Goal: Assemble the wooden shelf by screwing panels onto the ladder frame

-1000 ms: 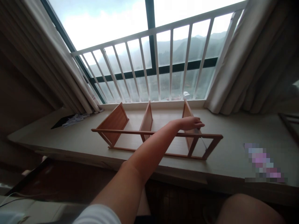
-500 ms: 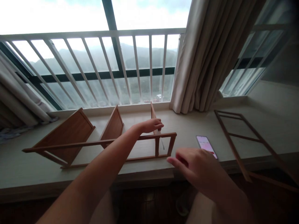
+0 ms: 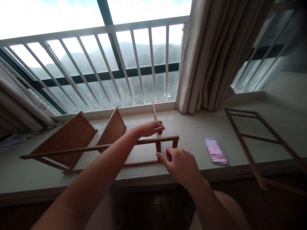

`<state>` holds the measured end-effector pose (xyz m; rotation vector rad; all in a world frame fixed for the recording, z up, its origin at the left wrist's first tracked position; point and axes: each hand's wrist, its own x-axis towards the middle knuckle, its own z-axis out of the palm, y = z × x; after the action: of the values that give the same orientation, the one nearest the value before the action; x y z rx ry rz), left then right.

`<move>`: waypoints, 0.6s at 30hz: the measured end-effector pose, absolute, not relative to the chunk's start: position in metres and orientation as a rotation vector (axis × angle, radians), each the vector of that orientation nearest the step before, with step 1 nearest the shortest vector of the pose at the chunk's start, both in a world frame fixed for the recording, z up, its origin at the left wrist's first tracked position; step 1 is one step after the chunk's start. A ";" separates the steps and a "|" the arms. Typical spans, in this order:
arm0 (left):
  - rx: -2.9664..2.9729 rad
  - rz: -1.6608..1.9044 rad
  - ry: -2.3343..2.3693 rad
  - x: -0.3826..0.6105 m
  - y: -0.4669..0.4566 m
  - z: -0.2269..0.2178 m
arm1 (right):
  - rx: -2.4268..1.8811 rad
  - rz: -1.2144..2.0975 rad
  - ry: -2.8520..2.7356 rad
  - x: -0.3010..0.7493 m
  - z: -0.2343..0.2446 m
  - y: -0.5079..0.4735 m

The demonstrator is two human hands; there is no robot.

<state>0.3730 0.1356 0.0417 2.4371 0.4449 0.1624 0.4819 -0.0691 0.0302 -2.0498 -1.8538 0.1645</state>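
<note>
A brown wooden shelf frame [image 3: 90,149] lies on its side on the white ledge, its shelf boards standing up. My left hand [image 3: 152,127] reaches over the upper rail, its fingers closed around the edge of the right-hand shelf board [image 3: 154,111]. Below those fingers a thin metal rod, seemingly a hex key [image 3: 162,148], slants down along the end of the frame. My right hand [image 3: 181,161] is closed, with thumb and bent forefinger around the rod's lower end. The exact contact of its fingertips is partly hidden.
A phone [image 3: 215,150] lies on the ledge [image 3: 192,131] to the right. Farther right, a second wooden frame [image 3: 260,138] leans over the ledge's front edge. Behind stand a white railing [image 3: 136,64] and a beige curtain [image 3: 201,57].
My right hand has moved left and slightly up, from beside the phone to the lower end of the hex key. My left hand stays at the board. The view has shifted slightly.
</note>
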 end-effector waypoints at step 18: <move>2.460 0.145 0.466 0.376 0.135 0.042 | -2.105 0.170 -1.809 0.484 0.025 -0.056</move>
<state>0.3765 0.1348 0.0420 2.4600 0.4661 0.1455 0.4836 -0.0556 0.0249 -2.1048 -1.8086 0.1697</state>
